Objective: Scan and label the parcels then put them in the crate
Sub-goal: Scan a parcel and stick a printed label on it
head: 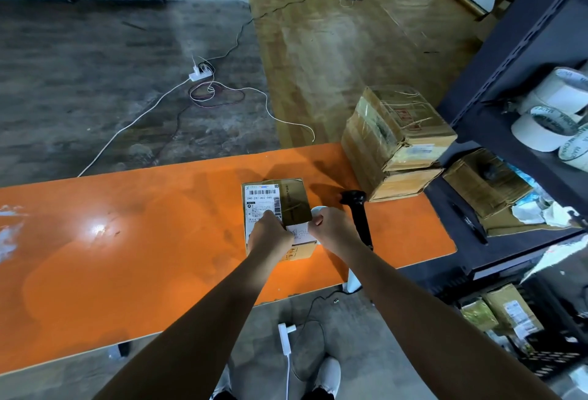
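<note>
**Label over the parcel, both grips on it**

Here I am at the orange bench (127,240), and the cardboard parcel (294,196) sits flat on it right in front of me. A printed shipping label (261,200) with barcodes covers the left part of the parcel's top.

My left grip (270,237) is down on the parcel's near end, fingers curled, pinching the left edge of a small white label (299,233). My right grip (334,230) is curled too, and it pinches the same label's right edge. The label is stretched between the two, lying over the parcel's near right corner. Whether it is stuck down I cannot tell.

Just right of the parcel a black handheld scanner (359,213) lies on the bench, untouched, beyond my right grip. Further right of the parcel, at the bench's far corner, two taped cardboard boxes (397,145) are stacked.

Well to the right of the parcel stands a dark metal rack (515,49) with white tape rolls (553,113) on a shelf. Lower down on that side, nearer me than the parcel, a black crate (547,356) holds a few packages.
</note>
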